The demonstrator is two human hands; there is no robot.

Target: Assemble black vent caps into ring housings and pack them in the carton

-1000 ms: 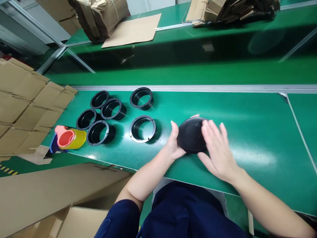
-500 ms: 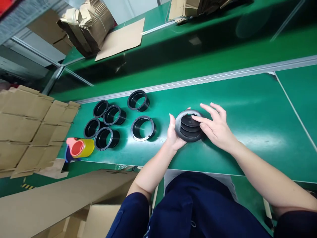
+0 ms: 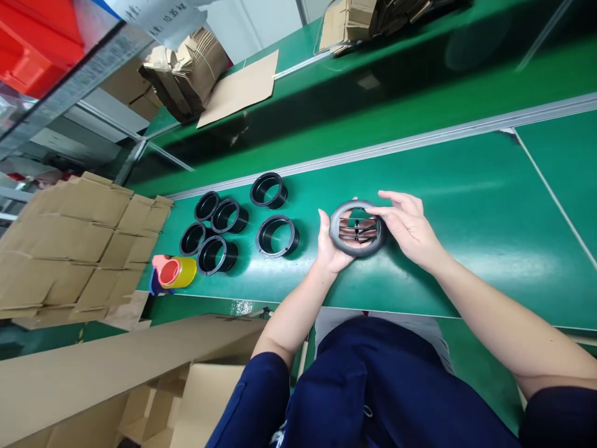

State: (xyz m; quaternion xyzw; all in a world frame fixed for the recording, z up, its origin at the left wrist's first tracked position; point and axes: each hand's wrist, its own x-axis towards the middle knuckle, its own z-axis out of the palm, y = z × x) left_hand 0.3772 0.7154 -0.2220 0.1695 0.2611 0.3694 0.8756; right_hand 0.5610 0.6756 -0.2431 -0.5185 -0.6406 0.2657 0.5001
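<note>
A round dark grey vent with slats is held above the green table. My left hand grips it from the left and below, and its fingers show through the gaps between the slats. My right hand is at the vent's right upper side, index finger touching the rim and slats, the other fingers loosely bent. Several black flanged rings stand to the left, the nearest being a black ring; another black ring is behind it.
A yellow and red tape roll lies at the table's left end by stacked flat cardboard. An open carton stands below left. A metal rail runs along the green table's back.
The vent's slats have turned from nearly closed to open, so my left fingers now show through. My right index finger has moved to the rim. The view has shifted left.
</note>
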